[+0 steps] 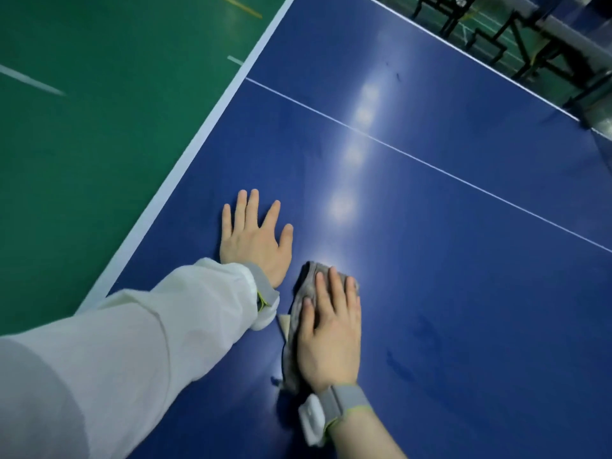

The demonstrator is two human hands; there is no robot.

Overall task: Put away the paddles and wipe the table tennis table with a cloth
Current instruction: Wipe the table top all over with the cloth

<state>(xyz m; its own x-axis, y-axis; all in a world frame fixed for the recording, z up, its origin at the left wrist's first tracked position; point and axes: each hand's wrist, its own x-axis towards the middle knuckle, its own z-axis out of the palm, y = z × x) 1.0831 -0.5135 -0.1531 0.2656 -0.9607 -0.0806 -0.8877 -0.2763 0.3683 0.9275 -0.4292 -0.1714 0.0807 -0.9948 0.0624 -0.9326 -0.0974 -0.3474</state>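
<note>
Item: blue table tennis desk [447, 226], glossy top, white edge band, thin white centre line running across it. Stands on a green sports floor [82, 144]. Dark metal framework [496, 38] beyond the far edge.

Item: grey crumpled cloth [303, 293]. Location: on the desk top near the person's side, under the right hand.

Left hand [255, 236]: released, fingers straight and spread, palm flat on the desk just beside the cloth; white sleeve [149, 342] and grey wristband behind it. Grasps nothing.

Right hand [331, 332]: fingers straight, pressing the cloth flat onto the desk; not clenched round it. Grey wristband with a white device at the wrist.

Paddles: none in view; judged already put away, though this cannot be confirmed.

Step in hand: wiping, judged early to middling; faint dull smears show on the surface to the right of the cloth.

Next move, as a judgement: slide the cloth under even pressure toward the smeared area and the far half, with the left hand bracing.

Containers: none visible; no contents to record.
</note>
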